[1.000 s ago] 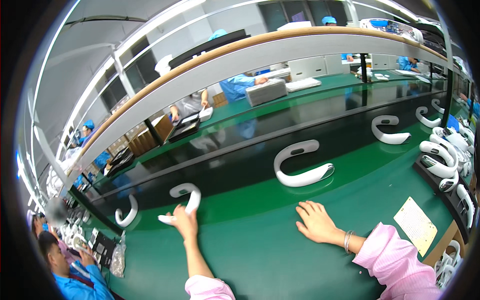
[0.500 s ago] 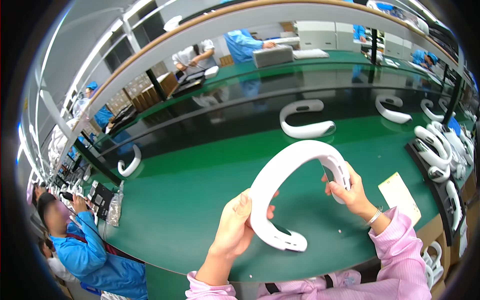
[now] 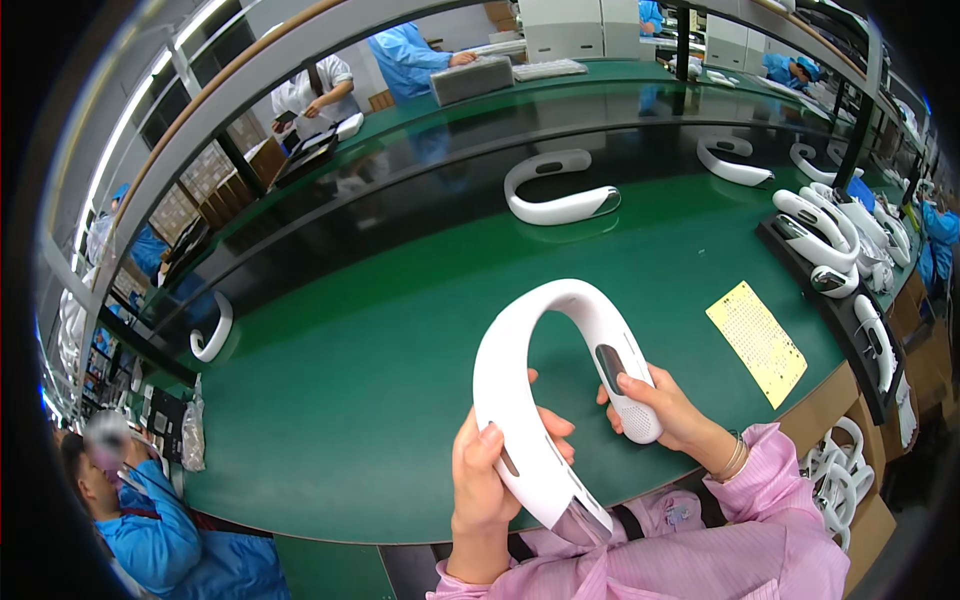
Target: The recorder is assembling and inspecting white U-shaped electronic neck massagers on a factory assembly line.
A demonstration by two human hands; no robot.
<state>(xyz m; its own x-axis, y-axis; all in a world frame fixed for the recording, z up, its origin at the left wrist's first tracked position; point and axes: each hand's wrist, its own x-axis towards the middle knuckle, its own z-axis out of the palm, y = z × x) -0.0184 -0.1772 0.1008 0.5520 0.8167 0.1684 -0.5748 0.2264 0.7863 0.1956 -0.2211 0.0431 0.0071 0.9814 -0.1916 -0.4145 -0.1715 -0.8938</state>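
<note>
Between my hands is a white U-shaped neck fan [image 3: 502, 365], held above the green table with its curve away from me. My left hand [image 3: 486, 475] wraps round its left arm, thumb on the outer face beside a narrow slot. My right hand [image 3: 675, 410] grips the other end, its thumb by a dark glossy panel and a patch of small round holes. The end of the left arm, over my lap, is an open slanted tip.
A yellow printed sheet [image 3: 757, 345] lies to the right. Beyond it, a black tray [image 3: 838, 295] carries several neck fans. Another neck fan [image 3: 560, 208] rests on the dark strip ahead. A box of white parts [image 3: 870, 525] stands low right. At left sits a co-worker in blue [image 3: 165, 525].
The neck fan has been turned in my hands and brought closer to me; its dark panel and hole pattern now face up. The view has shifted right, and both hands still hold the fan.
</note>
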